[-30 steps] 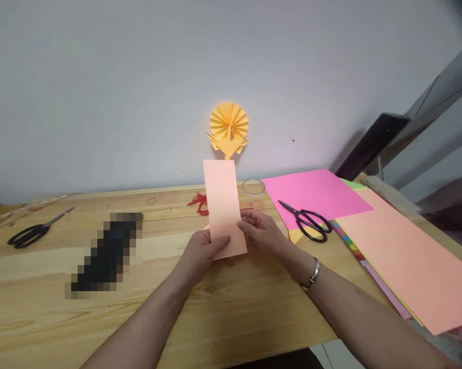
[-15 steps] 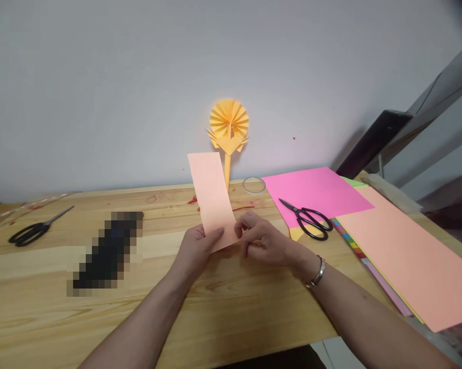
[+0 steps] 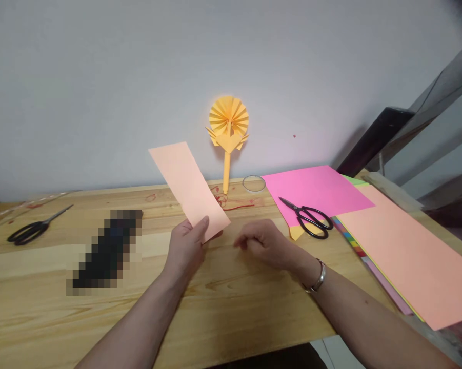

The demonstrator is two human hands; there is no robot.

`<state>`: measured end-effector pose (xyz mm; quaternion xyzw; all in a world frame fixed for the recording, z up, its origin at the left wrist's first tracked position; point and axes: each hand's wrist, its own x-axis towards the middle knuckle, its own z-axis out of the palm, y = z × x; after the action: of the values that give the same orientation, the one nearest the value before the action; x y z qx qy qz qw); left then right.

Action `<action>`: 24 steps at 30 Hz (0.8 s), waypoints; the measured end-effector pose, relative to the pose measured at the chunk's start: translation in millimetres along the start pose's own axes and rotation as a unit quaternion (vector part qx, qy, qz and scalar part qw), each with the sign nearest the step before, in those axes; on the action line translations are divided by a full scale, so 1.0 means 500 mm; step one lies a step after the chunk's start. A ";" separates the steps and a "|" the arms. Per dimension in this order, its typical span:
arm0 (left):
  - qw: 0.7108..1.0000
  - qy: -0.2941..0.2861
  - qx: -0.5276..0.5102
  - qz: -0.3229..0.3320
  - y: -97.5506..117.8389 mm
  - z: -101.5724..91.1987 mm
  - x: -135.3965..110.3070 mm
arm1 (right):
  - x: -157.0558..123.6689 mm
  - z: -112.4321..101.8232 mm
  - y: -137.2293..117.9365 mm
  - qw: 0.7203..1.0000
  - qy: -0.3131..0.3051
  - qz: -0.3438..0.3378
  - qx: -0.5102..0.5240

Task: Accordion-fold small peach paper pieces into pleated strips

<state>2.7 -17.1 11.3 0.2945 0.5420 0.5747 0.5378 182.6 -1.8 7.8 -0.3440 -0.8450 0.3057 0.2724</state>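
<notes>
A strip of peach paper (image 3: pixel 188 187) is pinched near its lower end by my left hand (image 3: pixel 186 246), thumb on top and fingers behind. The strip leans up and to the left above the table. Just right of its lower corner, my right hand (image 3: pixel 263 243) hovers with the fingers curled in, apart from the paper; no object shows in it. Behind the strip, a yellow folded-paper flower (image 3: pixel 229 120) on a rolled stem stands against the wall. Red thread (image 3: pixel 238 207) lies near the foot of the stem.
Black-handled scissors (image 3: pixel 313 220) rest on a pink sheet (image 3: pixel 319 192) at right, beside a stack of coloured paper topped by a peach sheet (image 3: pixel 411 251). A clear ring (image 3: pixel 254 183) lies at the back. More scissors (image 3: pixel 31 232) and a blurred dark object (image 3: pixel 111 251) lie left.
My right hand has come off the strip's lower edge. With my left hand, the strip has moved left and tilted further over to the left.
</notes>
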 end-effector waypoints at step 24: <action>0.931 -0.211 0.286 0.088 -0.021 -0.014 -0.007 | 0.030 0.003 0.022 0.885 0.147 0.173 0.406</action>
<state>0.3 -24.5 0.4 0.5967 0.5293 0.3655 0.4799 177.1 15.2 2.9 -0.3851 -0.5239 0.6105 0.4521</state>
